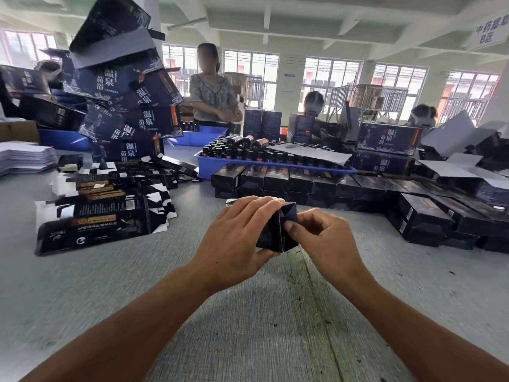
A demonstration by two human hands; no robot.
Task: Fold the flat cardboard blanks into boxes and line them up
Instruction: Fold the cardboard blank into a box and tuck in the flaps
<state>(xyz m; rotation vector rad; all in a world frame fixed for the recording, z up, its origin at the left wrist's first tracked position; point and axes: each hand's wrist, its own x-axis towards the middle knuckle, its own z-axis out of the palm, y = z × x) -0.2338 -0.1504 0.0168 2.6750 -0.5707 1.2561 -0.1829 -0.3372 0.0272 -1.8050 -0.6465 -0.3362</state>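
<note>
your left hand (pixel 237 238) and right hand (pixel 321 238) curl their fingers around a dark glossy cardboard box (pixel 275 232), end flaps half folded, long axis toward 12 o'clock.

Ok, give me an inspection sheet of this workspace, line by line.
Surface: grey table, worn streak running toward the viewer.
Job's things: dark box half folded, held between both hands; fanned pile of flat blanks on the left; row of folded boxes lined up behind, curving right.
Clutter: blue tray of bottles; leaning stack of large printed cartons; white sheet stack far left.
Hands: left hand grips the box; right hand pinches a flap.
Cables: nothing seen.
Surroundings: other workers across the table, barred windows, hanging sign.
</note>
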